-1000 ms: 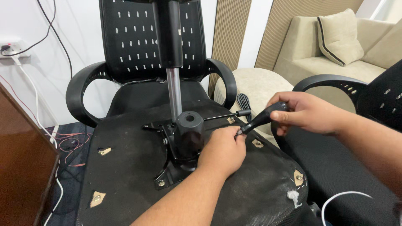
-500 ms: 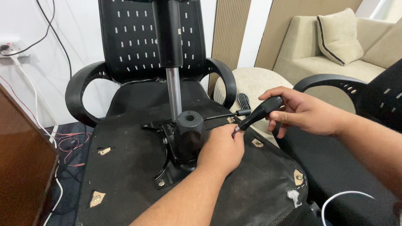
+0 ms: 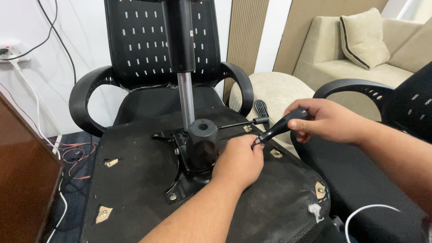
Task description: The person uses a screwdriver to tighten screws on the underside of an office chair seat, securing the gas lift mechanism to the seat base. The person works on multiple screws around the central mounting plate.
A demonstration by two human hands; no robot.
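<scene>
An upturned black chair seat (image 3: 135,180) lies in front of me with its black metal mechanism plate (image 3: 191,155) bolted on. My left hand (image 3: 238,162) rests on the right side of the plate, its fingers pinched at the tip of a screwdriver. My right hand (image 3: 326,119) grips the black handle of that screwdriver (image 3: 281,127), which slants down to the left. A thin lever (image 3: 245,122) sticks out of the mechanism toward the right. The screw under the tip is hidden by my fingers.
A black mesh office chair (image 3: 157,58) with a gas cylinder (image 3: 182,54) leaning against it stands behind the seat. Another black chair (image 3: 382,148) is at the right, a beige sofa (image 3: 355,49) beyond it. A brown cabinet (image 3: 22,189) and cables sit at the left.
My right hand has raised the screwdriver handle slightly and shifted a little to the right. My left hand stays at the tip on the plate.
</scene>
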